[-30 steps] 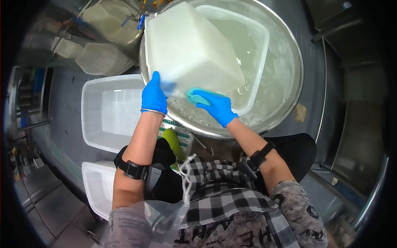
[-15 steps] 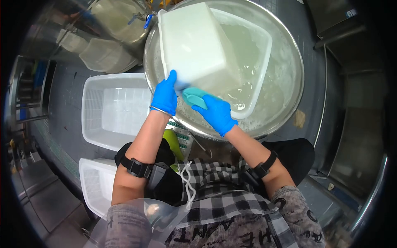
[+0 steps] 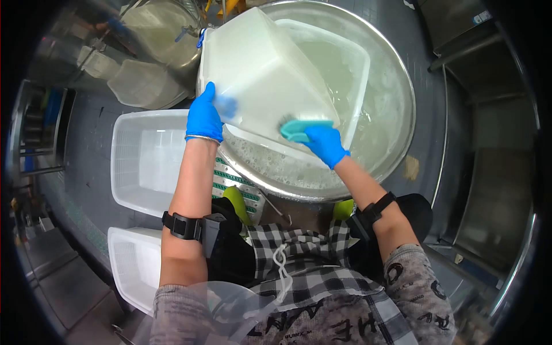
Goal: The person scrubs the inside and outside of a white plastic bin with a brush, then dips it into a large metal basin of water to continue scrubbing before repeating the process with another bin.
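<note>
A white plastic tub point(image 3: 261, 69) is tipped on its side over a large round metal basin point(image 3: 409, 109) of cloudy, sudsy water. My left hand point(image 3: 204, 117), in a blue glove, grips the tub's rim; its thumb lies outside and its fingers show blurred through the wall. My right hand point(image 3: 325, 144), gloved in blue too, is closed around a teal scrub brush point(image 3: 299, 127). The bristles press on the tub's side near its lower edge. Another white tub point(image 3: 363, 75) lies in the water behind, partly covered by the held one.
Left of the basin, a white basket point(image 3: 150, 155) stands on the floor, with a second white container point(image 3: 135, 261) nearer me. A blue-handled valve point(image 3: 201, 38) is at the basin's upper left. Metal equipment point(image 3: 489, 190) lines the right side.
The tub has turned and tilted, showing more of its side. My left hand has moved left with its rim. My right hand has carried the brush rightward along the tub.
</note>
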Tool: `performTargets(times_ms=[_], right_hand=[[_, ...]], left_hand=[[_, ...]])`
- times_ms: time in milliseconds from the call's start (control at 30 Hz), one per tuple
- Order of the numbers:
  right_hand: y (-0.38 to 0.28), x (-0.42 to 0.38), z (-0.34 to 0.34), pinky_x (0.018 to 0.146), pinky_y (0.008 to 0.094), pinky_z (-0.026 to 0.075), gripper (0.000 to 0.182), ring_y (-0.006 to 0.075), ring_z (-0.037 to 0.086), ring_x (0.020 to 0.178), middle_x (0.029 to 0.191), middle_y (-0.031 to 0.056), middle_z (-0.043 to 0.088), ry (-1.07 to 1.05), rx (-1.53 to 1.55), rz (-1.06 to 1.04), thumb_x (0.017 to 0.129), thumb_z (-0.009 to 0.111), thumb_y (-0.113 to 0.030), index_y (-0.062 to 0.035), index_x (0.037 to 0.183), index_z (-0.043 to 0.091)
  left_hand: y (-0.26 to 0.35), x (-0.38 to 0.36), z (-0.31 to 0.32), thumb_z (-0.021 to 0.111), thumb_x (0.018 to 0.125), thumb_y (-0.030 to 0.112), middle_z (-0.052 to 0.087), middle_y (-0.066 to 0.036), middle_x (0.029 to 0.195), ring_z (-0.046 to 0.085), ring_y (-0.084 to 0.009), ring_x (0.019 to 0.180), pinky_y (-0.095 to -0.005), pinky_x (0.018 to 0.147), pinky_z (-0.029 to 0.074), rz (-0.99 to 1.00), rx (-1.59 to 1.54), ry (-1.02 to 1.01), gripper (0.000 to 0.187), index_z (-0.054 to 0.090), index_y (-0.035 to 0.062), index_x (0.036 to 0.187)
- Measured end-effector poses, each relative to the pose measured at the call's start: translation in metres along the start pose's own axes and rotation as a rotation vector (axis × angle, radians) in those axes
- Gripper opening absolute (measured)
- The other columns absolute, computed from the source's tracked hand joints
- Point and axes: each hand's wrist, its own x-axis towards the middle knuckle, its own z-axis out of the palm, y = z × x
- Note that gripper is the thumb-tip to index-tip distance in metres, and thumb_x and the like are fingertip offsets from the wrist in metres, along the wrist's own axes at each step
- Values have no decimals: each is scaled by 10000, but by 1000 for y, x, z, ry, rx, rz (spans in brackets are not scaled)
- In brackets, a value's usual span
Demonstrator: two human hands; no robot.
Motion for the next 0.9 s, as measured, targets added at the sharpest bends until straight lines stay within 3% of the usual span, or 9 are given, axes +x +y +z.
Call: performTargets(times_ms=[33, 67, 167, 267, 467, 600, 667, 767, 900], right_hand=[[11, -11, 12, 548, 321, 448, 182, 238, 577, 679, 766, 66, 595, -123, -26, 48, 699, 597, -322, -190, 823, 620], [20, -11, 27, 590, 316, 457, 217, 227, 581, 721, 806, 66, 600, -43, 102, -11, 710, 587, -342, -190, 861, 621], [-60, 49, -38, 602, 294, 461, 216, 220, 587, 732, 832, 55, 609, -126, 119, 52, 711, 592, -344, -187, 854, 631], [-77, 66, -40, 626, 287, 457, 226, 213, 582, 757, 857, 51, 606, -57, 60, 186, 720, 583, -330, -181, 885, 627], [-11, -9, 13, 624, 279, 444, 226, 223, 575, 741, 858, 47, 603, 89, 487, 234, 753, 553, -274, -172, 947, 609], [-74, 52, -26, 637, 283, 451, 234, 210, 583, 724, 842, 68, 610, -31, 244, 115, 732, 595, -257, -128, 927, 610], [-72, 63, -18, 630, 283, 458, 275, 204, 585, 683, 813, 86, 613, 252, 391, 279, 696, 640, -281, -87, 889, 610], [-19, 24, 2, 595, 285, 458, 311, 214, 574, 632, 772, 96, 609, 335, 545, 520, 665, 667, -317, -74, 850, 609], [-21, 16, -1, 602, 281, 456, 313, 220, 575, 651, 770, 91, 607, 154, 339, 629, 662, 669, -325, -81, 849, 608]], left_hand=[[-1, 3, -2, 506, 816, 273, 575, -132, 860, 574, -221, 688, -322, 605, 476, 3, -5, -3, 345, 504, -20, 998], [-2, 7, -3, 504, 815, 278, 578, -135, 845, 575, -229, 681, -326, 602, 475, 10, 7, 36, 347, 505, -18, 996], [-3, 6, -1, 499, 813, 290, 577, -136, 812, 568, -246, 675, -344, 612, 470, 27, 12, 66, 338, 510, -5, 976], [5, -3, 0, 488, 816, 297, 578, -143, 805, 568, -256, 675, -352, 613, 468, 8, 39, 40, 343, 509, -5, 977], [10, 3, -9, 485, 817, 298, 583, -159, 833, 576, -264, 671, -355, 596, 469, -35, 11, 14, 355, 509, -10, 991], [7, -9, -1, 492, 814, 299, 578, -132, 790, 567, -259, 656, -367, 600, 471, 21, 63, 56, 319, 517, 10, 947], [12, -9, 0, 493, 814, 297, 579, -131, 791, 567, -259, 654, -368, 600, 471, 39, 57, 47, 316, 517, 10, 944], [18, -5, -3, 492, 817, 287, 578, -131, 800, 569, -257, 667, -369, 609, 473, 9, 67, 59, 306, 515, 12, 949], [15, -8, 0, 485, 821, 280, 576, -130, 808, 567, -254, 685, -367, 617, 474, 5, 16, 67, 301, 507, 13, 958]])
